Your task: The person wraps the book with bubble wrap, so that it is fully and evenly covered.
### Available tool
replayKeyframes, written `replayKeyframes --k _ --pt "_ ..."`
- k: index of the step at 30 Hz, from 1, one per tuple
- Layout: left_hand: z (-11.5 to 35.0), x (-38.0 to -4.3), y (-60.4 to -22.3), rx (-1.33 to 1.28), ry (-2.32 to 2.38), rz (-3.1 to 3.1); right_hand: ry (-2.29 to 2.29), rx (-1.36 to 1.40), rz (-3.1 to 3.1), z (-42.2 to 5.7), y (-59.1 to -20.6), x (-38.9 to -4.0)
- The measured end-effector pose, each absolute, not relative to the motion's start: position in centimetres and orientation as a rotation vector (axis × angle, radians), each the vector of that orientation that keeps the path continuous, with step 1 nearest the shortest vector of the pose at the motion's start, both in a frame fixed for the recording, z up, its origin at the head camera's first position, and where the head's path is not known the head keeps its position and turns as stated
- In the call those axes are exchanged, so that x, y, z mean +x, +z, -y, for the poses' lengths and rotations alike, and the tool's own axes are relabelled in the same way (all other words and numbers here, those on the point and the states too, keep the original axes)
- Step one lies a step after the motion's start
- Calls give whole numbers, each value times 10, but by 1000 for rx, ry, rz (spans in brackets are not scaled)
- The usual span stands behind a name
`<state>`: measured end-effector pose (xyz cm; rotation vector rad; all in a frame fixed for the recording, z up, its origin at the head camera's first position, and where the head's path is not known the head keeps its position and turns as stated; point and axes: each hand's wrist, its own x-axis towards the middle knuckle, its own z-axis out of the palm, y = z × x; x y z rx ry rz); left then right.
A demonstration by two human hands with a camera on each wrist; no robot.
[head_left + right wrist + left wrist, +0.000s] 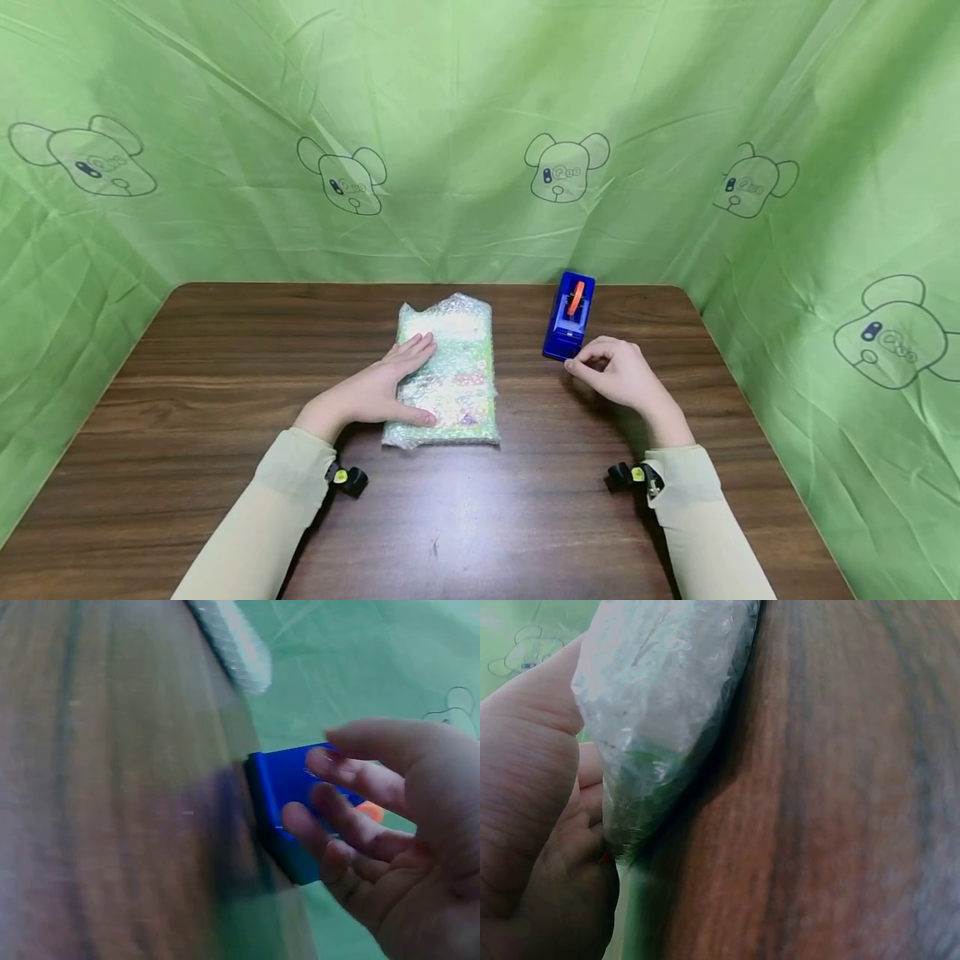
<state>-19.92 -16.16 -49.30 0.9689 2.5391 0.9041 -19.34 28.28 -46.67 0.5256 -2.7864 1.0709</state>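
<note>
A bubble-wrapped flat package with a colourful printed face lies on the table; its crinkled corner of bubble wrap fills much of the left wrist view. My left hand rests on the package's left side, fingers straight and thumb spread apart near the front edge. To the right of it stands a blue tape dispenser carrying an orange tape core. Right at the dispenser's front end, my right hand pinches with thumb and index finger, a small glossy bit of tape showing at the fingertips.
The brown wooden table ends at the back against a green curtain printed with bear-like faces, which also hangs along both sides. Black camera mounts are strapped at both wrists.
</note>
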Motion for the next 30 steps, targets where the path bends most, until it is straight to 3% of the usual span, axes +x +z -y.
replayKeyframes --k 12,30 --pt "162 -198 -493 976 905 -2539 1229 544 2895 -277 -443 -187" --pt "161 -198 -491 981 911 -2538 945 560 2825 -267 -433 -182"
